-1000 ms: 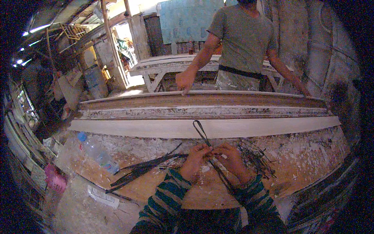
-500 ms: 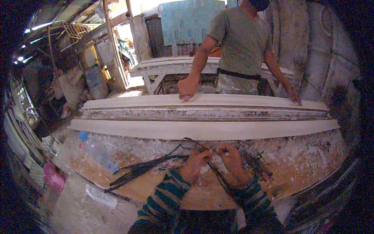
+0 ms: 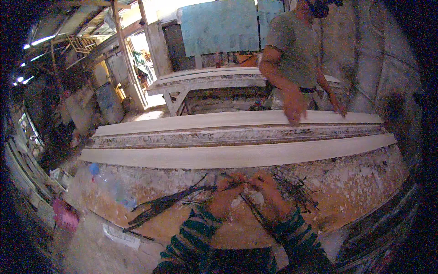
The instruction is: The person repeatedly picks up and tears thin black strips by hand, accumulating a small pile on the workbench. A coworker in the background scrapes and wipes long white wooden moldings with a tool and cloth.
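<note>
1. On the stained bench (image 3: 346, 182), a dark wire (image 3: 237, 185) is pinched between the left hand (image 3: 226, 194) and right hand (image 3: 267, 192), fingers closed on it.
2. The wire, raised upright a second ago, is now held low and level.
3. A wire bundle (image 3: 169, 203) lies at left, unmoved.
4. The co-worker's hand (image 3: 294, 107) has been shifted right along the far plank (image 3: 191, 122).
</note>
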Motion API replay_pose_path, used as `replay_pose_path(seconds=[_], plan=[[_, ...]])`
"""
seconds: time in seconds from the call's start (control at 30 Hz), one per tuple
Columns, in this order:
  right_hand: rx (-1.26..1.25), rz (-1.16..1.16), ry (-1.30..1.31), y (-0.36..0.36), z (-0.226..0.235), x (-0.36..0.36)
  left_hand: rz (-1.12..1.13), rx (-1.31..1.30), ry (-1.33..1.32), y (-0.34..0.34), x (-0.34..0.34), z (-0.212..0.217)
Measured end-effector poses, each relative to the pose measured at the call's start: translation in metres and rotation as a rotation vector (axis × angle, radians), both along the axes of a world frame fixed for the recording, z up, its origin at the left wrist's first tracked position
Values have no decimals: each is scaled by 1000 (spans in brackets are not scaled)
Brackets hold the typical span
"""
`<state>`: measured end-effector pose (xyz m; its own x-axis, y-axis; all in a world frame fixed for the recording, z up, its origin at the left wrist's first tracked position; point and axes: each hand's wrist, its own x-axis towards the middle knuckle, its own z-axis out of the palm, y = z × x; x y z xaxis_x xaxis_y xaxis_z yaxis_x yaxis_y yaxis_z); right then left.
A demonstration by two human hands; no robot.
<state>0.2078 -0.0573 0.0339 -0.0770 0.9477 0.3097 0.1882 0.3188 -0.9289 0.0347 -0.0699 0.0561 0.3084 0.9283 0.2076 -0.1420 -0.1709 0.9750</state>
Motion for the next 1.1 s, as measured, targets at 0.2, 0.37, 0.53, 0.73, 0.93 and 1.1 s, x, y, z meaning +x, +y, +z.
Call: replay_pose_path(seconds=[0.2, 0.37, 0.53, 0.73, 0.93, 1.1], plan=[[-266, 44, 252, -2, 2, -3, 64, 593, 343, 26, -9, -34], [-268, 160, 251, -7, 21, -9, -80, -98, -189, 29, -2, -26], [-299, 120, 345, -29, 44, -12, -52, -122, -68, 19, -5, -8], [-372, 134, 174, -11, 33, -7, -50, -235, -31, 40, -3, -34], [-147, 70, -15, -12, 15, 4, 17, -320, -105, 30, 1, -30], [-300, 111, 304, -3, 15, 5, -28, -224, 99, 20, -3, 1]])
